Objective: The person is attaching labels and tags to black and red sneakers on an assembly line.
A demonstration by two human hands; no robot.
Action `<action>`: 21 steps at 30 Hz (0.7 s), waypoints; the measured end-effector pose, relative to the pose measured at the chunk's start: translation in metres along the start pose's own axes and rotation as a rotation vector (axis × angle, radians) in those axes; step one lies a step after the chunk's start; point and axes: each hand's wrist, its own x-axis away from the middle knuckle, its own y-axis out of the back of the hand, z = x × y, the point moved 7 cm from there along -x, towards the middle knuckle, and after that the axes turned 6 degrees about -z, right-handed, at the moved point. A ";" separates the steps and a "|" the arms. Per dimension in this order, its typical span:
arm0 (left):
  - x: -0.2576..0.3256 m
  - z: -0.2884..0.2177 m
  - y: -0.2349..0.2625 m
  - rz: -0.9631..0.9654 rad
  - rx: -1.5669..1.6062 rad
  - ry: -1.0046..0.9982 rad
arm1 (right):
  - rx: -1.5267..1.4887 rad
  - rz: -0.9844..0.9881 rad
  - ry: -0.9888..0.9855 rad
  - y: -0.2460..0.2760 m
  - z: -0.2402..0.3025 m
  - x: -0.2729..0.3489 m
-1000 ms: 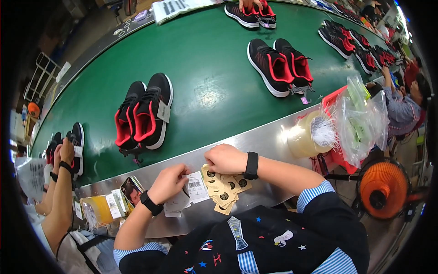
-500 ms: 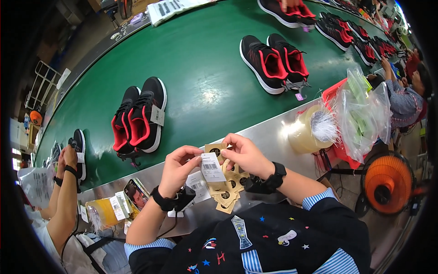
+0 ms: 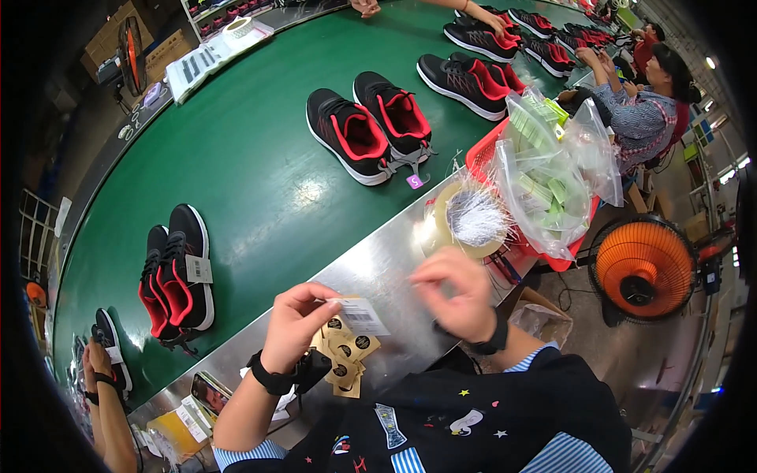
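Note:
My left hand [image 3: 296,322] pinches a white barcode tag [image 3: 364,317] by its left end. A sliver of tan card shows at the tag's upper edge. Below the tag, a loose pile of kraft-brown tags [image 3: 345,369] with black round prints lies on the metal ledge. My right hand [image 3: 459,293], smeared by motion, hovers apart from the tag with fingers loosely curled and a gap between thumb and forefinger; nothing shows in it. Just beyond it, a bundle of white plastic strands [image 3: 478,217] stands inside a wide roll of clear tape [image 3: 443,221].
Black-and-red shoe pairs stand on the green belt [image 3: 260,181]; the left pair [image 3: 177,272] bears a white tag, the middle pair [image 3: 367,130] a purple one. A red basket [image 3: 482,154] of plastic bags stands right, near an orange fan [image 3: 643,272]. Other people work along the belt.
My right hand has left the tags and moved right, toward the white strands. My left hand keeps the white tag, now tilted. The view has turned, and the shoes appear farther left.

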 end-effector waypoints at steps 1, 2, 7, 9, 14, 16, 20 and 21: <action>-0.004 -0.003 -0.006 0.001 -0.001 0.000 | 0.085 -0.114 0.129 0.022 0.006 -0.006; -0.004 -0.014 -0.018 0.104 -0.211 -0.156 | 0.131 -0.190 0.136 0.040 0.009 -0.008; 0.002 -0.034 -0.088 0.339 -0.767 -0.676 | 0.243 -0.272 0.011 0.078 -0.006 0.007; -0.002 -0.032 -0.104 0.366 -0.795 -0.690 | 0.326 -0.209 -0.045 0.076 -0.013 0.011; -0.012 -0.034 -0.135 0.430 -0.918 -0.754 | 0.528 -0.104 -0.071 0.062 -0.029 0.013; -0.016 -0.037 -0.144 0.422 -0.942 -0.772 | 0.544 -0.100 -0.020 0.059 -0.029 0.010; -0.025 -0.036 -0.163 0.417 -0.982 -0.839 | 0.541 -0.093 0.004 0.063 -0.033 0.009; -0.027 -0.034 -0.165 0.420 -0.983 -0.852 | 0.572 -0.129 -0.021 0.066 -0.033 0.007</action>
